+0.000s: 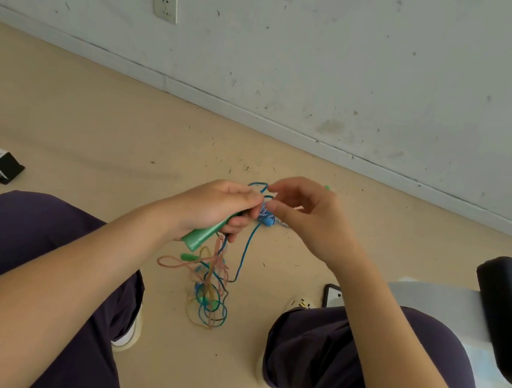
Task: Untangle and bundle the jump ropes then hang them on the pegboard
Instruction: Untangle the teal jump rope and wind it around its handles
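- Head view: the left hand grips a green handle, its long axis slanting down toward the person's left knee, butt end lowest.
- The right hand, fingers curled, seems to pinch a blue cord just beside the left fingertips, by a blue handle; what exactly it holds is hard to tell.
- Below both hands, the tangle of ropes hangs to the floor between the knees.
- Likely next: drawing that loop rightward, away from the green handle.
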`<state>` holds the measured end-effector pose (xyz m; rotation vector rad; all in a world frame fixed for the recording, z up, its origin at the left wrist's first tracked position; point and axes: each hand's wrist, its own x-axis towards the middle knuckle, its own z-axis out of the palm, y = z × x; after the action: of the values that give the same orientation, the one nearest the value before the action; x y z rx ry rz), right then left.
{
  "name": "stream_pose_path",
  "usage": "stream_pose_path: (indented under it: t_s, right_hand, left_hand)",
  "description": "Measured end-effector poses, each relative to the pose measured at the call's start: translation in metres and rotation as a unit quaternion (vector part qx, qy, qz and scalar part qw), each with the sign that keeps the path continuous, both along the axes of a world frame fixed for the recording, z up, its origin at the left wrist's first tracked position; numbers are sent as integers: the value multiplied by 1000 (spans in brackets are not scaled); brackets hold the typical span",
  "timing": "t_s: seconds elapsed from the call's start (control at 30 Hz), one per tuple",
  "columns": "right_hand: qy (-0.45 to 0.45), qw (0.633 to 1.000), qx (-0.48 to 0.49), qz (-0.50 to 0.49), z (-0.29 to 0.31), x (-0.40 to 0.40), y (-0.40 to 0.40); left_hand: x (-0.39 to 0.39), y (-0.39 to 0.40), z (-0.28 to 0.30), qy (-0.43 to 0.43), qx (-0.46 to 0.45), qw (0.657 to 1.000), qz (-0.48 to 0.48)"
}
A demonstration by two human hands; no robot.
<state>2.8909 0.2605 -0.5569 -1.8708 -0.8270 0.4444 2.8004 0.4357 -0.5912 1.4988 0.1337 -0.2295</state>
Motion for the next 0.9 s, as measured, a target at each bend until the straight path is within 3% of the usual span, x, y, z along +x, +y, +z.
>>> stream_pose_path:
  t_s: [0.4,0.5,0.67,0.9]
  right_hand:
    - [-40,997,-66,30,-4,-2,3]
    - [-3,1000,-2,10,-5,0,3]
    - [36,988,115,-93,0,15,-7]
    - [116,993,-1,-27,2,4,-3]
  left_hand:
    - [-7,2,3,-15,-4,999,-33]
    - [-6,2,3,-7,-2,1000,-16]
    - [-8,10,2,-1,127,992,-25]
    - [-11,12,7,-25,128,992,-1]
